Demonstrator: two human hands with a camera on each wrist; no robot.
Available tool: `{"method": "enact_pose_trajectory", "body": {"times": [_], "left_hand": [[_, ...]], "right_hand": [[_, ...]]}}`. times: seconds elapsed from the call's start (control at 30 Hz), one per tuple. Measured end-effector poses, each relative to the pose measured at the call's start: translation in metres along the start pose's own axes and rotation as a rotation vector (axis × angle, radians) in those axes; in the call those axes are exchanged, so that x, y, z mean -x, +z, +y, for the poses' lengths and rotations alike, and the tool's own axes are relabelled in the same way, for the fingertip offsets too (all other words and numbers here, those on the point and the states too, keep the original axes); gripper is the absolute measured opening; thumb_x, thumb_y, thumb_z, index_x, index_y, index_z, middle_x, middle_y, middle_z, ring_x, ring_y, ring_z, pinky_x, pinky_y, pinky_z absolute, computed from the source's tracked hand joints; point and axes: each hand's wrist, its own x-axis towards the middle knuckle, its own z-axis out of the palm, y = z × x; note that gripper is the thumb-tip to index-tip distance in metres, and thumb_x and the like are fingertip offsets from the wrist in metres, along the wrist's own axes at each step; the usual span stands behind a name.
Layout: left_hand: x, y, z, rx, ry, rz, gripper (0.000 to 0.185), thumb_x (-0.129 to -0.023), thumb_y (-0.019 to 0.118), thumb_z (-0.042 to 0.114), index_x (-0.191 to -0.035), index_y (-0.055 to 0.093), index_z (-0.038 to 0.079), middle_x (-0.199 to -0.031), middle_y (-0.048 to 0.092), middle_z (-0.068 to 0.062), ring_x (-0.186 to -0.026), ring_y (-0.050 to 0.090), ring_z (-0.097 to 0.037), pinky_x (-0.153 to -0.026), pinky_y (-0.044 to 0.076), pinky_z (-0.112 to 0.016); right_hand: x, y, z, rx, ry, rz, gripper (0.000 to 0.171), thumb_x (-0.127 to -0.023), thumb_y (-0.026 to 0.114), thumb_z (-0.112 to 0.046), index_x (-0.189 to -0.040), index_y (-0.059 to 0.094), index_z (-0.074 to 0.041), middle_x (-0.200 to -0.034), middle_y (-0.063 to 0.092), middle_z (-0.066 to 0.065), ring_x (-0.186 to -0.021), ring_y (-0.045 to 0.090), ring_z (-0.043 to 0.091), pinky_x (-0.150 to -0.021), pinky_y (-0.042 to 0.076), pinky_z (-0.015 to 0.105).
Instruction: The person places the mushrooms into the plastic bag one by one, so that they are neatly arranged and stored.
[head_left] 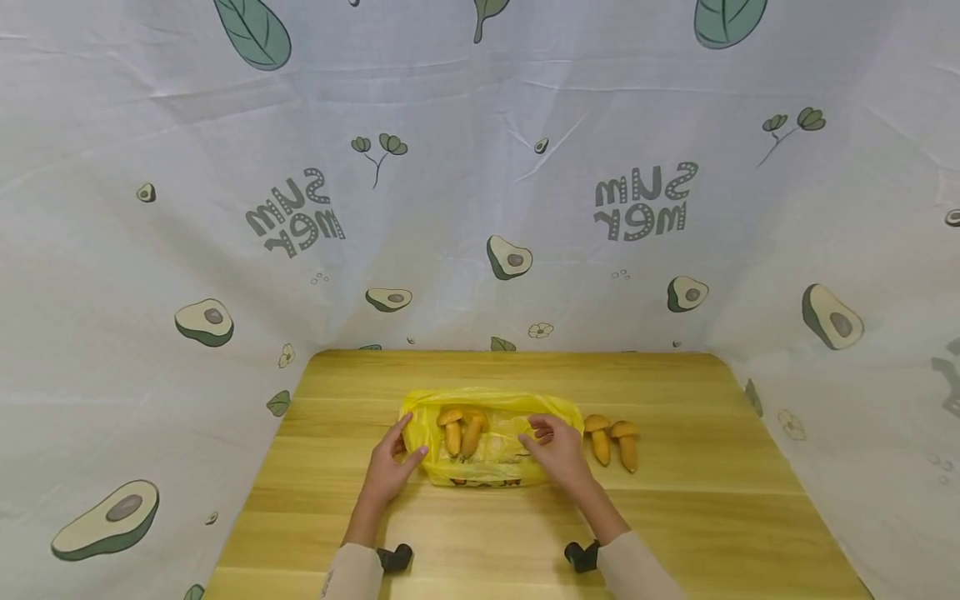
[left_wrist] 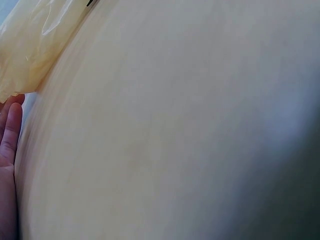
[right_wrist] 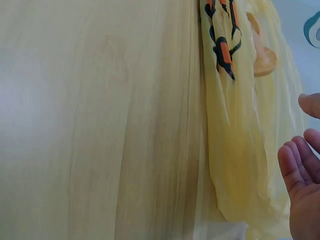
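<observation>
A yellow plastic bag [head_left: 480,477] lies on its side lengthwise across the table, its mouth spread wide. Inside it are two orange-brown mushrooms, one on the left [head_left: 452,435] and one beside it [head_left: 472,435]. My left hand [head_left: 390,471] touches the bag's left end, thumb at the front rim and fingers behind; in the left wrist view its fingers [left_wrist: 12,125] look straight against the plastic. Over the bag's right part hovers my right hand [head_left: 557,454], fingers loosely bent with nothing between them. To its right, two more mushrooms, one [head_left: 600,442] and another [head_left: 626,448], lie on the wood.
The wooden table [head_left: 712,517] reaches back to a hanging cloth [head_left: 450,208] printed with avocados and leaves, which also encloses both sides. Black wrist mounts, one left [head_left: 396,558] and one right [head_left: 581,557], sit at the sleeves.
</observation>
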Motion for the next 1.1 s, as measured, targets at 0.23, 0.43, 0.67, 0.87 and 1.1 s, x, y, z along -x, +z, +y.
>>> {"method": "enact_pose_trajectory", "body": {"times": [0.23, 0.43, 0.67, 0.87, 1.1], "left_hand": [[0.0, -0.001, -0.001, -0.011, -0.016, -0.014, 0.073, -0.094, 0.077, 0.023, -0.157, 0.043, 0.012, -0.152, 0.052, -0.02, -0.118, 0.064, -0.03, -0.1, 0.055, -0.039], [0.001, -0.002, -0.004, 0.005, -0.013, -0.009, 0.073, -0.094, 0.078, 0.023, -0.157, 0.044, 0.013, -0.153, 0.051, -0.019, -0.117, 0.065, -0.03, -0.099, 0.055, -0.04], [-0.001, -0.002, -0.005, 0.018, -0.016, -0.016, 0.073, -0.093, 0.078, 0.021, -0.157, 0.044, 0.013, -0.151, 0.052, -0.019, -0.117, 0.064, -0.03, -0.099, 0.054, -0.032], [0.0, -0.001, -0.004, -0.002, -0.004, -0.014, 0.072, -0.094, 0.077, 0.021, -0.157, 0.043, 0.01, -0.15, 0.053, -0.02, -0.117, 0.064, -0.031, -0.097, 0.055, -0.029], [-0.001, -0.001, -0.005, 0.001, 0.002, -0.006, 0.072, -0.094, 0.077, 0.022, -0.157, 0.044, 0.011, -0.149, 0.054, -0.019, -0.116, 0.064, -0.029, -0.098, 0.055, -0.032]], "right_hand": [[-0.001, -0.014, 0.007, 0.015, -0.004, 0.005, 0.04, -0.09, 0.082, -0.019, -0.123, 0.07, 0.0, -0.112, 0.071, 0.018, -0.098, 0.067, 0.028, -0.086, 0.059, 0.038], [0.0, -0.024, 0.011, 0.025, -0.026, 0.022, 0.043, -0.089, 0.083, -0.018, -0.124, 0.068, 0.003, -0.113, 0.071, 0.02, -0.1, 0.067, 0.033, -0.088, 0.058, 0.046], [0.002, -0.037, 0.014, 0.045, -0.043, 0.059, 0.041, -0.089, 0.082, -0.017, -0.121, 0.069, 0.004, -0.109, 0.071, 0.021, -0.097, 0.067, 0.033, -0.086, 0.059, 0.048], [0.004, -0.045, 0.018, 0.036, -0.065, 0.085, 0.039, -0.089, 0.082, -0.015, -0.12, 0.069, 0.005, -0.106, 0.071, 0.021, -0.094, 0.068, 0.034, -0.083, 0.06, 0.047], [0.005, -0.054, 0.028, 0.043, -0.056, 0.119, 0.035, -0.09, 0.081, -0.015, -0.118, 0.068, 0.004, -0.103, 0.069, 0.017, -0.091, 0.065, 0.028, -0.079, 0.059, 0.033]]}}
